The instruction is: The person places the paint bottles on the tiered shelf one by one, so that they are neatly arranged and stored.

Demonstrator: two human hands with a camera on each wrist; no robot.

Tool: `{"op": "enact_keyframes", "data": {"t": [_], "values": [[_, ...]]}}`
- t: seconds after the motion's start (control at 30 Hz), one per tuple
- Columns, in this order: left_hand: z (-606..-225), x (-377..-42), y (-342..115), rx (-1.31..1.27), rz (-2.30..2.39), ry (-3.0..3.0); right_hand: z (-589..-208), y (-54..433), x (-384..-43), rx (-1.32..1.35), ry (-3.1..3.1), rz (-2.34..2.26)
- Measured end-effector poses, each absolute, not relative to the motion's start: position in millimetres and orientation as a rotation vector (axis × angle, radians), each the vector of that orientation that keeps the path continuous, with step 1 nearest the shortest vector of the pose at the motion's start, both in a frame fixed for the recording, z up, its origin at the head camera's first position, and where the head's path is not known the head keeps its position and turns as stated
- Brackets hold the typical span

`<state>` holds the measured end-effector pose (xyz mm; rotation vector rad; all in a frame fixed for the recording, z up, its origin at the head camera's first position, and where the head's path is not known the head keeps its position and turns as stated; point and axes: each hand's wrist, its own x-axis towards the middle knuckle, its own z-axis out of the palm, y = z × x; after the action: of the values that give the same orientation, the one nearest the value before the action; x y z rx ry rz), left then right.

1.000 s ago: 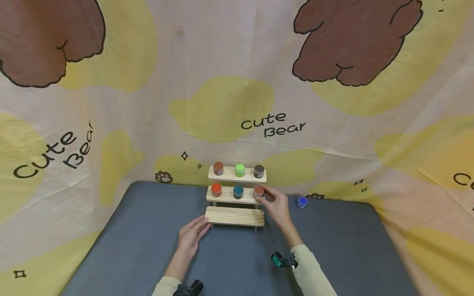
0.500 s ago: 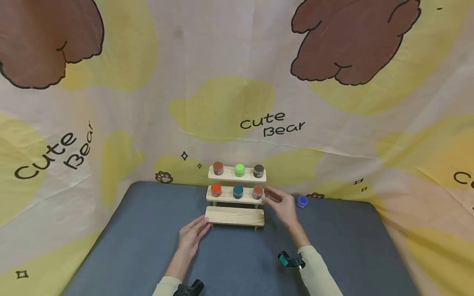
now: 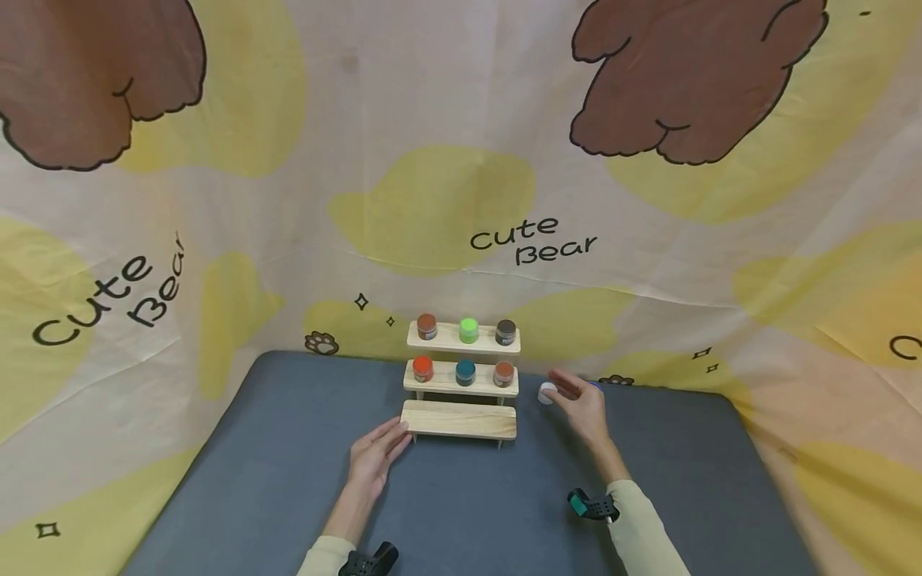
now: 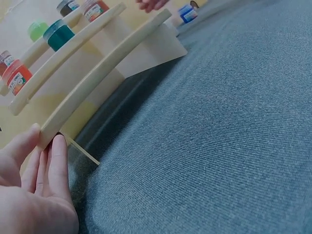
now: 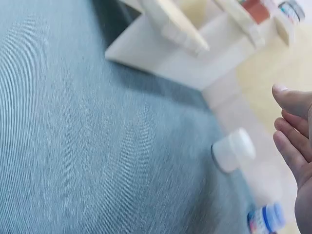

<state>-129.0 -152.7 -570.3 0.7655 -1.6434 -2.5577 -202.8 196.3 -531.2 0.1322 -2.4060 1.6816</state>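
Note:
My left hand pinches the left end of the lowest step of a three-tier wooden display stand, thumb above and fingers beneath. That step is bare. On the middle step stand an orange-red paint jar, a teal jar and a brown-orange jar. The top step carries a brown jar, a light green jar and a dark grey jar. Right of the stand, my right hand hovers by a white jar, fingers loosely bent and apart from it in the right wrist view.
A blue jar stands on the table further right, mostly hidden behind the right hand in the head view. The grey-blue table meets a printed cloth backdrop just behind the stand.
My right hand has let go of the brown-orange jar on the middle step and moved right to the white jar, now covering most of the blue one. The left hand stays put.

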Motion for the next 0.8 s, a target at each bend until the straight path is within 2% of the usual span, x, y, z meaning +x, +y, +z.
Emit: {"op": "enact_keyframes", "data": {"t": [0.37,0.6,0.8], "values": [[-571.6,-128.1,-151.9,0.754,-2.575,-1.626,-554.3,205.5,-206.0,0.037,-2.392,1.672],[-572.6,-128.6,-153.3,0.732,-2.592,-1.580,-567.4,200.6,-212.2,-0.075,-2.249,1.942],[-572.7,-128.0,-153.7,0.705,-2.603,-1.570,-569.2,198.3,-213.6,-0.087,-2.311,1.915]]}}
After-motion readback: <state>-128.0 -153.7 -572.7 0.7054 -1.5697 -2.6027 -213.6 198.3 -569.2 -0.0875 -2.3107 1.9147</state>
